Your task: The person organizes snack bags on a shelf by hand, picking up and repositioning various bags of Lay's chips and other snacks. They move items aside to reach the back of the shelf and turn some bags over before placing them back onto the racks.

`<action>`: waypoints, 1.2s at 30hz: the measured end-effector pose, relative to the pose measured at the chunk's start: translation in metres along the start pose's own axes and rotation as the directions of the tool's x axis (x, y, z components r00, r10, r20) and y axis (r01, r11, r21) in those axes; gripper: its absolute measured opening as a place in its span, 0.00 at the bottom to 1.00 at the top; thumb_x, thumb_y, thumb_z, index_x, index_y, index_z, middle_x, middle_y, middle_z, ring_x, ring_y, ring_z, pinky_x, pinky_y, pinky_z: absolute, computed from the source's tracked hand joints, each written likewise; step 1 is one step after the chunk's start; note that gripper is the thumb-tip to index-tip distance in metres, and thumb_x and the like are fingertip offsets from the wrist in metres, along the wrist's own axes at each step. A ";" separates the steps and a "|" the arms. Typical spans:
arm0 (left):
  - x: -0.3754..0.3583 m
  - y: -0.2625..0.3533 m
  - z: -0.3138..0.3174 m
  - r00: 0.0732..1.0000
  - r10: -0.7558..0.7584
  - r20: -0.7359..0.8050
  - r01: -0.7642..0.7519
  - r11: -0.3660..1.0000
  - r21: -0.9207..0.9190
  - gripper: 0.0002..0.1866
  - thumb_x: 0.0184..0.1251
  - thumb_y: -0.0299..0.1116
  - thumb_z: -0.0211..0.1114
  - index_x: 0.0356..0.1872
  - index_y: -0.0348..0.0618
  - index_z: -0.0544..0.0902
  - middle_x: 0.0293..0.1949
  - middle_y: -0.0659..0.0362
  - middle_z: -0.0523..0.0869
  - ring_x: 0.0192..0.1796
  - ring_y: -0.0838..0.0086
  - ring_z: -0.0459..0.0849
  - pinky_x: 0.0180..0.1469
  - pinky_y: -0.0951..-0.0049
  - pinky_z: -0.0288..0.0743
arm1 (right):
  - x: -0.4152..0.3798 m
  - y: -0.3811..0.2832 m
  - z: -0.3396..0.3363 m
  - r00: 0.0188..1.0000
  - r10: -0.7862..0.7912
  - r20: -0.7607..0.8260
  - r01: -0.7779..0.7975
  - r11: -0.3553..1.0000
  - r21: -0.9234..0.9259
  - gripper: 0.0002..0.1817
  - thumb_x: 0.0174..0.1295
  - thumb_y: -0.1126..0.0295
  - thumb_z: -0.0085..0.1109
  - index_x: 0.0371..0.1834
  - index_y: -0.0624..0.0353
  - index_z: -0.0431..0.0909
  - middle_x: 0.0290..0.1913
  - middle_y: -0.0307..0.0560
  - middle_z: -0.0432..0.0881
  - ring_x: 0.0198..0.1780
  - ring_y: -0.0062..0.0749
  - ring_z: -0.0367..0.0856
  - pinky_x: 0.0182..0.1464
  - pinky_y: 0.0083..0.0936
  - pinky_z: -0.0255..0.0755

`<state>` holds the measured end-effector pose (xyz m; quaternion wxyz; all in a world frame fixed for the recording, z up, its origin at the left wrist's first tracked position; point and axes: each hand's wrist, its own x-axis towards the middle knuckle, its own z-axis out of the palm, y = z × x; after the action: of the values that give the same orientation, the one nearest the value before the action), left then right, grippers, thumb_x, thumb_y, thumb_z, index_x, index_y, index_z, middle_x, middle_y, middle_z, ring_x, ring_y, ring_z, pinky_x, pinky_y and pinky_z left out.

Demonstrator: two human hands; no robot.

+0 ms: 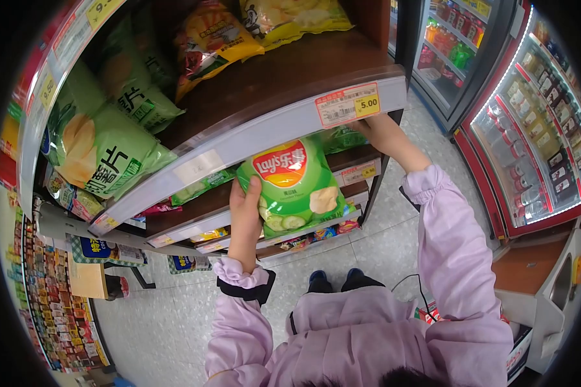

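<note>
My left hand (245,209) grips the left side of a green bag of Lay's potato chips (297,187), thumb across its front. The bag faces me, cucumber slices and a chip printed on it, just below the upper shelf's price rail (239,155). At the rail's right end, my right hand (384,135) reaches under it onto the lower level. Its fingers are hidden behind the rail, close to another green bag (343,138) lying there.
Large green chip bags (103,148) fill the upper shelf's left side; yellow snack bags (216,39) lie at its back. Lower shelves hold more packets (313,237). Drink coolers (529,129) stand at right, a rack of small goods (55,303) at far left.
</note>
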<state>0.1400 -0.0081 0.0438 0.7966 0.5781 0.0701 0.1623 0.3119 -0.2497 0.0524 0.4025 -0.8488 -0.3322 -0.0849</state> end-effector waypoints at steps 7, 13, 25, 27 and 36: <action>0.011 0.016 0.006 0.998 0.040 -0.043 -0.041 0.999 -0.031 0.26 0.60 0.41 0.60 0.53 0.36 0.65 0.48 0.56 0.74 0.48 0.73 0.74 0.51 0.75 0.67 | -0.023 -0.010 -0.006 0.985 0.152 0.086 -0.158 0.985 0.066 0.24 0.52 0.76 0.55 0.54 0.66 0.64 0.50 0.56 0.73 0.52 0.44 0.72 0.52 0.30 0.66; 0.024 0.022 0.004 0.990 0.072 -0.120 -0.081 0.994 -0.067 0.25 0.59 0.40 0.62 0.53 0.37 0.66 0.49 0.56 0.74 0.49 0.73 0.73 0.51 0.75 0.67 | -0.064 -0.022 -0.014 0.983 0.181 0.023 -0.183 0.975 0.125 0.28 0.52 0.77 0.54 0.58 0.66 0.58 0.53 0.56 0.71 0.53 0.42 0.71 0.53 0.29 0.66; 0.040 0.019 0.013 0.997 0.081 0.020 -0.077 0.988 -0.137 0.24 0.59 0.36 0.62 0.53 0.38 0.67 0.50 0.58 0.74 0.51 0.73 0.73 0.52 0.75 0.66 | -0.078 -0.066 0.009 0.968 0.189 0.167 -0.250 0.808 0.534 0.29 0.56 0.62 0.56 0.56 0.68 0.60 0.50 0.53 0.72 0.51 0.33 0.73 0.51 0.25 0.68; 0.045 0.021 0.016 0.995 0.098 0.020 -0.094 0.986 -0.136 0.23 0.59 0.35 0.61 0.53 0.38 0.67 0.49 0.58 0.75 0.51 0.73 0.73 0.52 0.76 0.66 | -0.076 -0.070 0.015 0.966 0.194 0.172 -0.257 0.813 0.523 0.32 0.54 0.60 0.59 0.57 0.69 0.60 0.51 0.54 0.71 0.51 0.33 0.72 0.51 0.25 0.68; 0.031 0.024 -0.010 0.994 0.104 0.040 -0.106 0.994 0.037 0.23 0.61 0.39 0.58 0.53 0.37 0.65 0.49 0.54 0.75 0.48 0.69 0.76 0.48 0.72 0.72 | -0.068 -0.077 0.018 0.966 0.137 0.218 -0.239 0.796 0.556 0.35 0.50 0.62 0.64 0.57 0.69 0.59 0.47 0.55 0.73 0.44 0.30 0.75 0.46 0.22 0.70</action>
<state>0.1617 0.0178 0.0658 0.7765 0.5996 0.0277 0.1915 0.2090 -0.2350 0.0606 0.6181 -0.7193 -0.2885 0.1315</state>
